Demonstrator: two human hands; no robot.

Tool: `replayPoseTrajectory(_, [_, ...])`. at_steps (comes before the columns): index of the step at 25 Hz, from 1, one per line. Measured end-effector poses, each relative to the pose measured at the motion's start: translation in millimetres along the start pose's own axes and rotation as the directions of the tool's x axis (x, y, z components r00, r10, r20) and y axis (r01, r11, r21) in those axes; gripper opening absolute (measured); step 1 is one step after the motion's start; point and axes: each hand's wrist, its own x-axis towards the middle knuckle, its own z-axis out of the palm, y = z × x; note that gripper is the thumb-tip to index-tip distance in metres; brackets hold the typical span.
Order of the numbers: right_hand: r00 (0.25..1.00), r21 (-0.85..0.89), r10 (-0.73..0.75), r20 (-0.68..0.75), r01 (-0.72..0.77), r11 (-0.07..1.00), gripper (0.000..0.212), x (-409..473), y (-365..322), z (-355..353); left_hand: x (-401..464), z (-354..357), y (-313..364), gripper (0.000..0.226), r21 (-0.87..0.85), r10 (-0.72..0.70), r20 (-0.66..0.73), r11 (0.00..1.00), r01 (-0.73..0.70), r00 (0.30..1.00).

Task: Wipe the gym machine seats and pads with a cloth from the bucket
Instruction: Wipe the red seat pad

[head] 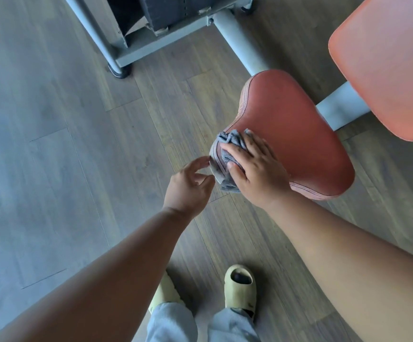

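A red padded machine seat [296,124] fills the middle right of the head view. A crumpled grey cloth [227,149] lies over the seat's near left edge and hangs down its side. My right hand [257,169] presses on the cloth, thumb curled over its lower part. Just left of the seat edge hovers my left hand [188,186], fingers relaxed and spread, holding nothing, fingertips close to the hanging cloth. A larger orange-red back pad [385,65] stands at the upper right. No bucket is in view.
The grey metal machine frame [242,40] and a black weight stack [161,11] sit at the top. A frame foot [119,70] rests on the wood-pattern floor. My feet in pale slippers [240,287] stand at the bottom centre.
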Motion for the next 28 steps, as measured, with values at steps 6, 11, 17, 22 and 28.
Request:
replayPoseTrajectory(6, [0.929,-0.050,0.147,0.340,-0.138,0.989,0.047,104.4,-22.3,-2.6,6.1,9.0,-2.6,0.035,-0.248,-0.135,-0.060,0.962,0.116,0.989])
replayPoseTrajectory(11, [0.976,0.402,0.059,0.209,-0.140,0.905,0.045,63.2,-15.7,-15.0,20.9,9.7,24.7,0.047,-0.225,-0.090,-0.249,0.974,0.033,0.964])
replayPoseTrajectory(17, [0.878,0.626,0.477,0.031,-0.389,0.676,0.043,21.6,42.3,-26.9,57.3,39.3,84.0,0.063,0.695,0.291,0.087,0.668,-0.268,0.953])
replayPoseTrajectory(22, [0.925,0.104,0.353,0.141,-0.369,0.924,0.053,5.5,68.6,-6.6,96.0,55.7,88.6,0.071,0.682,-0.048,0.082,0.731,-0.021,0.995])
replayPoseTrajectory(28, [0.908,0.272,0.390,0.154,-0.419,0.866,0.049,5.6,69.8,-12.1,58.1,64.2,67.4,0.060,0.342,-0.092,-0.251,0.923,0.177,0.964])
